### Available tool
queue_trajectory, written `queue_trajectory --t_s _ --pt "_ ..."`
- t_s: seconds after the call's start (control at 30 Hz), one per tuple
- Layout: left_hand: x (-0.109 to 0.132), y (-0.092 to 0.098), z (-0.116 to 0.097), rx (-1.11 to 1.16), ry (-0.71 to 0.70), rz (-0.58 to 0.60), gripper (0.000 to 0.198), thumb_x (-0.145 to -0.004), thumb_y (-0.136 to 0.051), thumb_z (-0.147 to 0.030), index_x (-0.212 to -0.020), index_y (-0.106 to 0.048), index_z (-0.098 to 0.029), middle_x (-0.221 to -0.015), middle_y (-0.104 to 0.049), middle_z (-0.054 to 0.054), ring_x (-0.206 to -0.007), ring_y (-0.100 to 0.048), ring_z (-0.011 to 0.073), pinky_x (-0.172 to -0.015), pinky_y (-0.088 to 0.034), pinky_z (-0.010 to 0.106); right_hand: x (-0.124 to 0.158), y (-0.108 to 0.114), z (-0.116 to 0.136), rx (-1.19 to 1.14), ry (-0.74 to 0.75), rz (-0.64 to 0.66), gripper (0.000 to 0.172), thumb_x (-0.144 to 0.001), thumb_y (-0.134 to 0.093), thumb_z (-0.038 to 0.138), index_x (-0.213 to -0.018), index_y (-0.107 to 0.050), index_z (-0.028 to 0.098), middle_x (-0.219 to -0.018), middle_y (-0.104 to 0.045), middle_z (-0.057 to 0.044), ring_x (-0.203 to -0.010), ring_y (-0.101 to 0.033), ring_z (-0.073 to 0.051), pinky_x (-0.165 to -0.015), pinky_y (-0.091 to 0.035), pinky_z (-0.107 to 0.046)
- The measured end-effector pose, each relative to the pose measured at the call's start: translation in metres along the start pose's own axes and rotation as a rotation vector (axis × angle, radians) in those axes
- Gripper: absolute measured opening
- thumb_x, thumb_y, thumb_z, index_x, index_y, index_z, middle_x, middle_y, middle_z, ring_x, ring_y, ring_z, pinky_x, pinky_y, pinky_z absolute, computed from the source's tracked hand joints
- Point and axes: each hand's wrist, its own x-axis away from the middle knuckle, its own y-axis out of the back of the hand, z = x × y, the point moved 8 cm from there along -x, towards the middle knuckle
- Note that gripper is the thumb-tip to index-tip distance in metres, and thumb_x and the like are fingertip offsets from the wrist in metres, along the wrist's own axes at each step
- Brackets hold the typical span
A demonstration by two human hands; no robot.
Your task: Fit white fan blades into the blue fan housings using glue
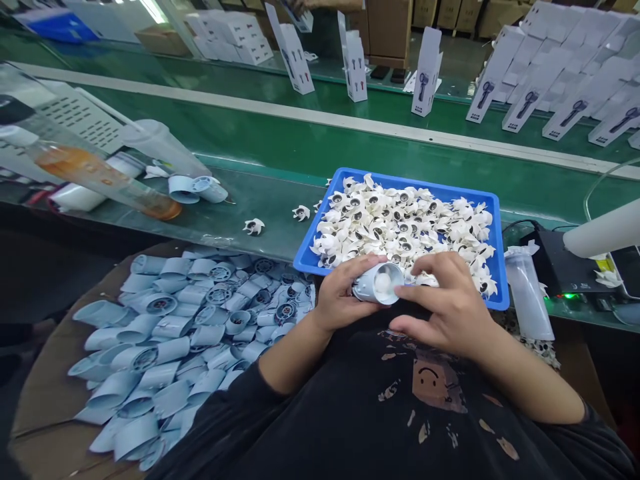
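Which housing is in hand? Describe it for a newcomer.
Find the blue tray of white impellers. At its near edge, the left hand holds a pale-blue cylindrical housing. Unlike the housings piled at left, this one is hand-held, with something white inside.

White boxes point(357, 68) beyond white rail point(320, 118)

L hand point(337, 297): grips lt-blue housing point(365, 289), open end twd cam., white pc. point(384, 283) inside.
R hand point(445, 303): fingers bent, index tip at housing's rim.
Blue tray point(502, 267): heaped w/ white fan wheels point(400, 213), just beyond hands.
Brown bin point(45, 400): piled w/ lt-blue housings point(173, 327), at L.
Green bench point(250, 137): white boxes point(425, 80) upright, far side.
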Motion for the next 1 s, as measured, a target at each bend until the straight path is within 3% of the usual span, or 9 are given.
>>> queue_trajectory --t_s 0.07,0.2,0.3,0.43,0.53,0.7,0.77,0.87,1.0 --pt "-0.001 -0.002 0.000 0.036 -0.018 0.005 0.075 -0.069 -0.084 -0.034 -0.137 -0.051 -0.030 -0.120 -0.070 0.009 -0.110 -0.067 0.0249 -0.100 -0.052 0.042 0.002 0.002 0.000 -0.001 0.008 -0.051 0.045 -0.094 -0.046 0.056 -0.090 -0.072 0.019 -0.099 -0.055 -0.008 -0.093 -0.052 -0.022 -0.088 -0.041 -0.040" --pt "-0.001 -0.003 0.002 0.125 -0.069 0.012 0.074 -0.072 -0.082 -0.035 -0.138 -0.049 -0.031 -0.123 -0.069 0.009 -0.113 -0.066 0.0252 -0.107 -0.046 0.048 0.005 -0.004 -0.003 0.052 -0.004 -0.010 0.055 -0.089 -0.047 0.067 -0.114 -0.067 0.022 -0.127 -0.051 -0.011 -0.116 -0.044 -0.030 -0.098 -0.037 -0.048" --pt "0.001 -0.006 0.006 0.168 -0.084 0.024 0.072 -0.073 -0.081 -0.036 -0.138 -0.050 -0.032 -0.123 -0.069 0.009 -0.110 -0.067 0.0245 -0.108 -0.045 0.049 0.007 0.002 0.000 0.059 0.035 -0.088 0.040 -0.086 -0.058 0.060 -0.101 -0.070 0.025 -0.116 -0.059 -0.008 -0.106 -0.047 -0.029 -0.092 -0.039 -0.047" --pt "0.001 -0.003 0.007 0.194 -0.117 -0.012 0.067 -0.077 -0.077 -0.037 -0.138 -0.049 -0.034 -0.121 -0.070 0.008 -0.109 -0.068 0.0242 -0.106 -0.046 0.049 0.007 -0.002 0.001 0.071 0.058 -0.038 0.055 -0.086 -0.051 0.069 -0.116 -0.065 0.026 -0.127 -0.057 -0.008 -0.114 -0.045 -0.031 -0.098 -0.038 -0.050" --pt "-0.001 -0.006 0.007 0.174 -0.127 0.027 0.068 -0.077 -0.077 -0.038 -0.138 -0.049 -0.035 -0.120 -0.070 0.009 -0.107 -0.068 0.0246 -0.103 -0.048 0.049 0.007 0.004 0.002 0.074 0.073 -0.101 0.038 -0.090 -0.051 0.060 -0.101 -0.068 0.027 -0.115 -0.063 -0.006 -0.106 -0.048 -0.029 -0.093 -0.040 -0.048" --pt "-0.005 -0.008 0.006 0.198 -0.129 0.035 0.067 -0.078 -0.076 -0.038 -0.139 -0.048 -0.034 -0.118 -0.070 0.009 -0.105 -0.066 0.0241 -0.099 -0.049 0.046 0.005 -0.004 0.002 0.064 0.091 -0.040 0.055 -0.090 -0.047 0.064 -0.117 -0.064 0.020 -0.129 -0.056 -0.012 -0.119 -0.043 -0.032 -0.098 -0.038 -0.051" --pt "-0.005 -0.010 0.007 0.187 -0.122 0.067 0.070 -0.076 -0.077 -0.042 -0.139 -0.048 -0.033 -0.117 -0.070 0.009 -0.106 -0.065 0.0246 -0.097 -0.049 0.046 0.006 0.000 -0.002 0.061 0.071 -0.066 0.041 -0.092 -0.050 0.056 -0.103 -0.067 0.021 -0.123 -0.059 -0.011 -0.115 -0.046 -0.031 -0.096 -0.038 -0.050" --pt "-0.006 0.000 0.013 0.105 -0.094 0.063 0.072 -0.070 -0.077 -0.055 -0.135 -0.054 -0.032 -0.121 -0.064 0.010 -0.109 -0.061 0.0264 -0.095 -0.050 0.044 0.018 0.021 -0.008 -0.007 0.106 -0.169 0.031 -0.096 -0.047 0.042 -0.085 -0.064 0.019 -0.107 -0.063 -0.009 -0.100 -0.053 -0.026 -0.086 -0.042 -0.046" --pt "-0.020 0.034 0.044 -0.014 0.066 0.014 0.060 -0.069 -0.079 -0.053 -0.119 -0.064 -0.025 -0.109 -0.062 0.008 -0.098 -0.061 0.0232 -0.086 -0.052 0.036 0.058 0.043 -0.026 -0.007 0.053 -0.215 0.022 -0.096 -0.047 0.033 -0.092 -0.064 0.018 -0.107 -0.060 -0.010 -0.097 -0.055 -0.025 -0.084 -0.045 -0.045"
